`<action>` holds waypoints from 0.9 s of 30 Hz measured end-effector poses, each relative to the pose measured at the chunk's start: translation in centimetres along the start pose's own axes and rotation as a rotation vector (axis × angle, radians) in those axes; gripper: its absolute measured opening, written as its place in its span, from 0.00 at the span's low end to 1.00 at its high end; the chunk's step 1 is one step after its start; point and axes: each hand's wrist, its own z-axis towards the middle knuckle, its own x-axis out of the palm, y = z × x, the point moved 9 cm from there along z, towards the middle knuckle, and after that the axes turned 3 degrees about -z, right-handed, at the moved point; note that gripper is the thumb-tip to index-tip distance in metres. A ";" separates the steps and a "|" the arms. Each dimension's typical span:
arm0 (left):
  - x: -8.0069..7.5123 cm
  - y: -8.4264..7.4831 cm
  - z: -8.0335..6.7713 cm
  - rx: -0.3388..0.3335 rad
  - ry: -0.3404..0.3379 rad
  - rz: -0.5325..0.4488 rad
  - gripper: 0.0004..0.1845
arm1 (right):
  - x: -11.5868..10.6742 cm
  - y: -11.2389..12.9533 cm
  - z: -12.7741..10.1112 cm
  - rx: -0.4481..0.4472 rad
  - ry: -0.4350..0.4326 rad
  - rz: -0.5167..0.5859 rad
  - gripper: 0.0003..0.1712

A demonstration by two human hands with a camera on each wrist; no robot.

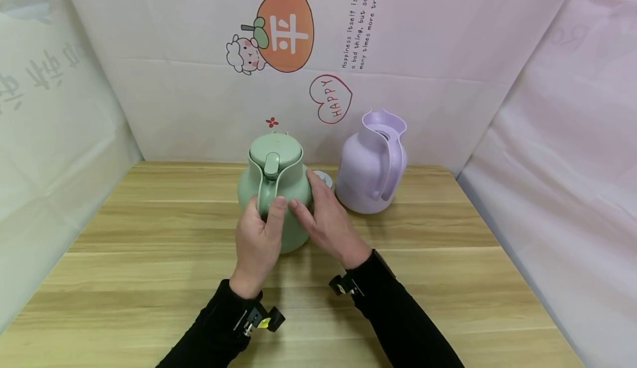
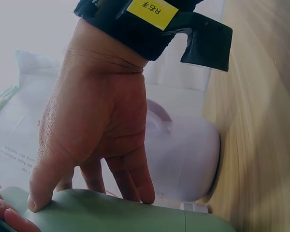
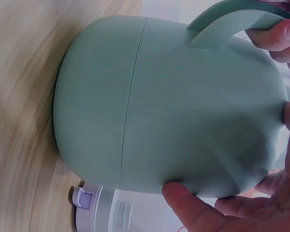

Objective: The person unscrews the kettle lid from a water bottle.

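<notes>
A light green thermos jug (image 1: 293, 229) with its lid (image 1: 276, 149) on stands upright on the table, its handle toward me. My left hand (image 1: 256, 246) grips that handle, thumb on the near side; in the right wrist view its fingers curl round the handle (image 3: 237, 21). Against the jug's right side rests my right hand (image 1: 330, 224), fingers spread and touching the green wall. Seen from the left wrist, the right hand (image 2: 96, 111) has its fingertips along the jug's body (image 2: 111, 212). My left hand shows only partly there.
Behind and right of the green jug stands a lilac thermos jug (image 1: 370, 169), its top uncovered and its handle facing me. A small lilac lid (image 1: 324, 177) lies between the two jugs, partly hidden. The wooden table (image 1: 149, 263) is enclosed by printed white cloth (image 1: 199, 113) at the back and sides.
</notes>
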 end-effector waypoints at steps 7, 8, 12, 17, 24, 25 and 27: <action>0.3 -0.3 -0.3 -0.011 0.026 -0.027 0.14 | -0.4 0.1 -0.3 -0.001 -0.006 0.022 0.41; 0.3 -0.3 -0.3 -0.010 0.028 -0.030 0.14 | -0.4 0.1 -0.3 0.004 -0.005 0.021 0.41; 0.3 -0.3 -0.4 -0.007 0.023 -0.035 0.13 | -0.4 -0.1 -0.5 0.027 -0.005 0.004 0.42; 0.3 -0.3 -0.5 -0.010 0.012 -0.030 0.14 | -0.4 -0.2 -0.5 0.034 0.007 0.000 0.43; 0.5 -0.1 -0.5 -0.026 0.037 -0.066 0.13 | -0.6 -0.1 -0.3 0.035 0.059 0.013 0.43; 0.5 -0.1 -0.6 -0.031 0.040 -0.074 0.13 | -0.7 0.0 -0.2 0.036 0.064 0.005 0.43; 0.6 0.0 -0.6 -0.042 0.048 -0.089 0.12 | -1.1 0.2 -0.1 0.031 0.068 -0.010 0.40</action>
